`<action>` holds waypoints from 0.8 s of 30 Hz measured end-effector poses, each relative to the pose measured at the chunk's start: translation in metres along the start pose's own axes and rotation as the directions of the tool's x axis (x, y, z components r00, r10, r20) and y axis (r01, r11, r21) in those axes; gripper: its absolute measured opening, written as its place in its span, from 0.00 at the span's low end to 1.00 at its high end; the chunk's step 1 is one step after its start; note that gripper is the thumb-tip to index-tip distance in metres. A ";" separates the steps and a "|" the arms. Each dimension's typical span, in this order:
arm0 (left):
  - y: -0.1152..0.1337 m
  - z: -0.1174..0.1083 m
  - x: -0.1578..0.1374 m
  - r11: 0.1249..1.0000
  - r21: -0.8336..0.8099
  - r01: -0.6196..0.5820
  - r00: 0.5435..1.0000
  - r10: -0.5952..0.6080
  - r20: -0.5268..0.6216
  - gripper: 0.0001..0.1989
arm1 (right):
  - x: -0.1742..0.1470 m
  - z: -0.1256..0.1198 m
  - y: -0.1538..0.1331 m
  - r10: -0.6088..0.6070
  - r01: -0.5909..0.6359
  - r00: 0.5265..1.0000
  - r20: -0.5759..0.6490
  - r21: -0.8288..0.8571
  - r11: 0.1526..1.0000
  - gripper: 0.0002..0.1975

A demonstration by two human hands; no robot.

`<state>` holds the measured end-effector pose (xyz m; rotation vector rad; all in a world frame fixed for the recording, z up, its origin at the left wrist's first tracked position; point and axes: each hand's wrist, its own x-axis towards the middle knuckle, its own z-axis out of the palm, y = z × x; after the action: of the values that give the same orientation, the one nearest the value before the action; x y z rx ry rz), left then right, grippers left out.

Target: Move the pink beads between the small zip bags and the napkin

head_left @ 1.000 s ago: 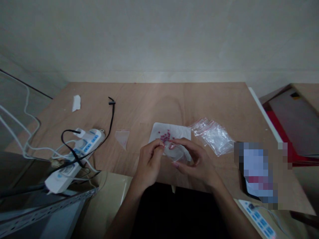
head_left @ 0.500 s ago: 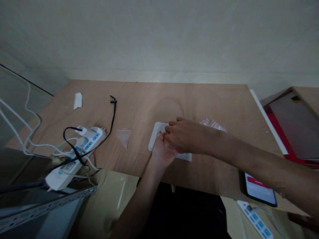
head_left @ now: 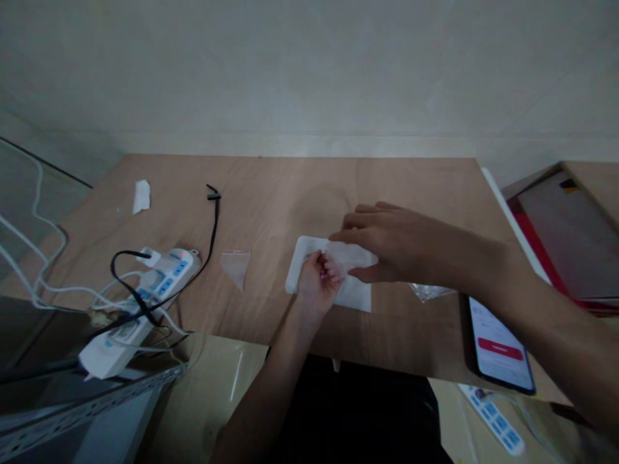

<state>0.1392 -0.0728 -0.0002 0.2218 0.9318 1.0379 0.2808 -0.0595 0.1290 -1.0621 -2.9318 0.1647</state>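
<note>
My left hand (head_left: pixel 316 287) is palm up with fingers curled, cupping a small shiny pink-purple item (head_left: pixel 323 274), too small to name exactly. It rests over a white sheet (head_left: pixel 355 298) with rounded corners on the table. To its right, my right hand (head_left: pixel 372 241) hovers palm down, thumb and fingers spread. A translucent whitish patch (head_left: pixel 345 253) shows between the two hands; I cannot tell whether it is a plastic bag. Clear plastic bags (head_left: pixel 428 292) lie partly hidden under my right forearm. Left of the sheet is a small clear zip bag (head_left: pixel 236 267).
A white power strip (head_left: pixel 167 277) with tangled cables sits at the table's left edge. Behind it lie a black cable (head_left: pixel 215 222) and a white scrap (head_left: pixel 142 196). A phone (head_left: pixel 500 348) with a lit screen is at front right. A second power strip (head_left: pixel 493 419) is below.
My right hand has pulled away from my left palm to the right, and its fingers have spread. The pink-purple item in my left hand now shows. The view has shifted slightly.
</note>
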 end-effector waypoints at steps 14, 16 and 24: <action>-0.005 -0.017 0.033 -0.397 0.826 -0.399 0.710 0.436 0.553 0.10 | -0.080 0.176 -0.001 0.798 -0.775 0.482 -0.361 0.248 0.581 0.31; -0.006 -0.018 0.034 -0.414 0.817 -0.401 0.709 0.426 0.563 0.10 | -0.077 0.181 -0.005 0.818 -0.800 0.480 -0.316 0.224 0.556 0.31; -0.007 -0.019 0.033 -0.405 0.814 -0.417 0.700 0.428 0.572 0.10 | -0.077 0.181 -0.005 0.833 -0.819 0.450 -0.322 0.224 0.529 0.30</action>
<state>0.1356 -0.0548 -0.0338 2.2522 1.5812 0.6794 0.3270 -0.1294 -0.0489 -2.1389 -1.7881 -0.0038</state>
